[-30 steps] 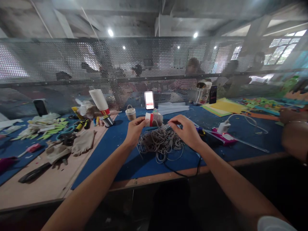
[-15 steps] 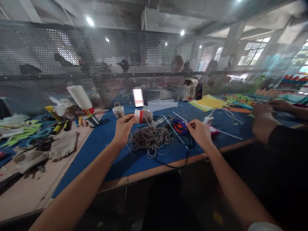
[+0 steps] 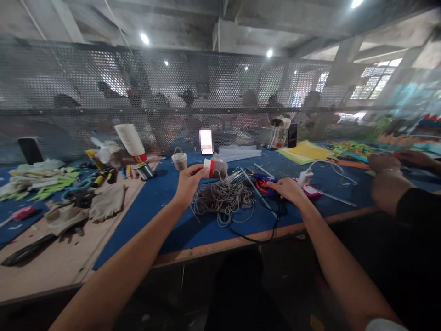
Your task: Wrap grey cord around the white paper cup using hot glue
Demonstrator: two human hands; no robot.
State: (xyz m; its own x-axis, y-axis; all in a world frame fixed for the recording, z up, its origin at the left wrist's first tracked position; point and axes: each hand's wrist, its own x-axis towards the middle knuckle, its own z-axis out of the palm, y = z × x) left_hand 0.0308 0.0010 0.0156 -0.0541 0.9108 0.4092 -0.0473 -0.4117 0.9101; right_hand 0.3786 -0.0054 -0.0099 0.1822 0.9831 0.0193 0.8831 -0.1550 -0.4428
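My left hand [image 3: 190, 183] is closed on a small paper cup [image 3: 209, 167], white and red, lying on its side in the air. Grey cord is wound round the cup's far part, and a strand runs down from it. Below lies a loose heap of grey cord [image 3: 223, 195] on the blue tabletop. The fingers of my right hand [image 3: 286, 189] are closed on a blue hot glue gun [image 3: 257, 176] with an orange trigger; its black cable [image 3: 274, 225] hangs toward the table edge. My fingers hide part of its handle. Clear glue sticks [image 3: 257, 191] lie between cup and glue gun.
A cord-covered cup with a handle [image 3: 179, 160] stands behind my left hand. Stacked paper cups [image 3: 130, 140], gloves [image 3: 108, 202] and scissors [image 3: 77, 187] are at left. A white plug adapter [image 3: 305, 177] sits right of my hand. Another person's arm [image 3: 389, 188] reaches in at right.
The whole view has shifted, so things sit farther right. The glue gun has turned slightly in my right hand. My left hand still holds the cup.
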